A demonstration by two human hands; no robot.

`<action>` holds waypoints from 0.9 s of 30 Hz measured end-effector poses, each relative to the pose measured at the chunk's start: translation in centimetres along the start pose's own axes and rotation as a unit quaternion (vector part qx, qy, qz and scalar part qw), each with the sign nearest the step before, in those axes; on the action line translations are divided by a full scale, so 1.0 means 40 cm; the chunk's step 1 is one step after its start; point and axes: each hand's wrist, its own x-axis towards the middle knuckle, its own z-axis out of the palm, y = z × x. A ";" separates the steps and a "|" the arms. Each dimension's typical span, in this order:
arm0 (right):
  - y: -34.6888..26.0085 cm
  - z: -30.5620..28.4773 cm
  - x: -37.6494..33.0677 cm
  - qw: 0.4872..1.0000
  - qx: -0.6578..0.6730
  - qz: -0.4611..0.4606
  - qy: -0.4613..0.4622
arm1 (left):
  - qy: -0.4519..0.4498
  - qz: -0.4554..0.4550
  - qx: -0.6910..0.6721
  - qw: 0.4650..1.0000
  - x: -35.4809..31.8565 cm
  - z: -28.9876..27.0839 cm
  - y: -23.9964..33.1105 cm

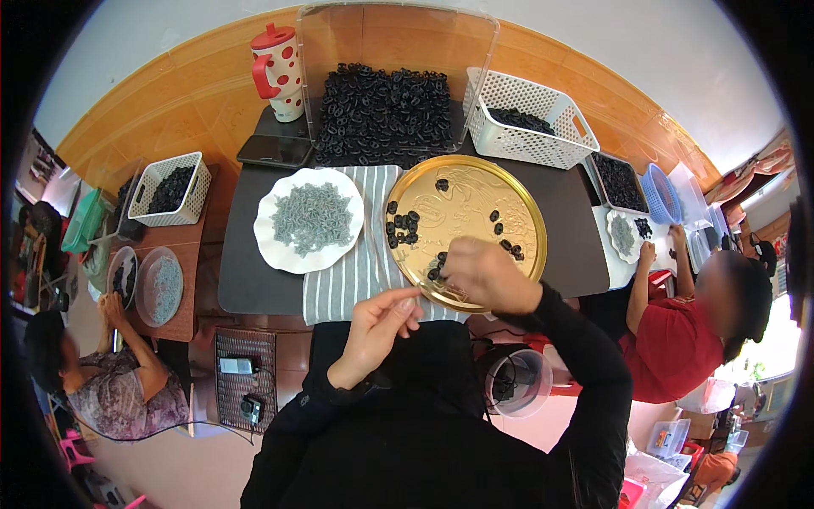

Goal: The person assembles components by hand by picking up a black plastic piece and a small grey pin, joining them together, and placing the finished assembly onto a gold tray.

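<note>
Over the near part of a round gold tray point(526, 195), my right hand point(487, 273) is bent with its fingers drawn together. It is slightly blurred, and its fingertips are beside some small black oval pieces point(435, 273); anything in its grip is hidden. My left hand point(380, 331) is at the tray's near left edge, thumb pressed toward the forefinger. Whatever it may pinch is too small to make out. More black oval pieces point(403, 227) lie on the tray's left and right sides. Left of it, a white scalloped plate point(270, 246) holds a heap of small grey pieces point(312, 218).
A striped cloth point(373, 288) lies partly under plate and tray. Behind stand a clear bin point(398, 38) of black pieces, a white basket point(543, 148), a spotted tumbler point(280, 72) and a dark phone point(275, 151). People work at the left point(119, 373) and right point(678, 339) tables.
</note>
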 end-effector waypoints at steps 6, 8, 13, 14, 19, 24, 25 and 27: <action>-0.096 0.044 -0.036 0.998 0.011 -0.050 0.030 | -0.038 0.004 -0.037 0.999 0.026 0.016 -0.027; -0.082 0.048 -0.041 0.991 0.123 0.021 0.055 | -0.020 0.021 -0.017 0.999 0.023 0.013 -0.026; -0.013 0.051 -0.070 0.997 -0.042 0.071 -0.012 | 0.086 0.196 0.186 0.959 0.048 -0.026 -0.013; -0.010 0.058 -0.068 0.994 -0.057 0.076 -0.048 | 0.086 0.195 0.188 0.959 0.050 -0.038 -0.010; -0.003 0.073 -0.049 0.985 -0.155 0.021 -0.070 | 0.100 0.148 0.188 0.966 0.049 -0.058 -0.006; -0.017 0.072 -0.034 0.972 -0.215 -0.027 -0.094 | 0.089 0.158 0.205 0.962 0.047 -0.066 -0.024; -0.018 0.075 -0.033 0.967 -0.231 -0.034 -0.098 | 0.090 0.157 0.204 0.962 0.047 -0.067 -0.027; -0.017 0.075 -0.030 0.963 -0.247 -0.041 -0.102 | 0.084 0.160 0.202 0.963 0.049 -0.069 -0.031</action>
